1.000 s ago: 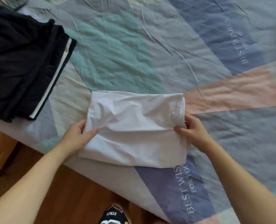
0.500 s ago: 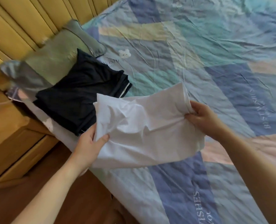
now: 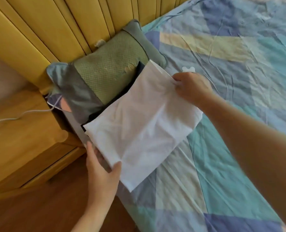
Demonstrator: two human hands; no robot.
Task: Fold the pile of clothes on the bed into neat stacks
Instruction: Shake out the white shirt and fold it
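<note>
A folded white garment (image 3: pixel 142 129) lies over the folded black garment (image 3: pixel 136 76), which shows only as dark slivers at its far and left edges. My left hand (image 3: pixel 102 168) grips the white garment's near corner, thumb on top and fingers underneath. My right hand (image 3: pixel 192 88) pinches its far right edge. Both garments sit near the head of the bed (image 3: pixel 230 148), by the bed's left edge.
A green and grey pillow (image 3: pixel 105 72) leans against the yellow padded headboard (image 3: pixel 55 30) just beyond the garments. A wooden nightstand (image 3: pixel 21 139) with a white cable (image 3: pixel 21 114) stands left of the bed. Wooden floor lies below. A small white item (image 3: pixel 188 69) lies on the patterned sheet.
Both hands lifted the folded white garment off the sheet and carried it left toward the pillow; it now covers the black garment.
</note>
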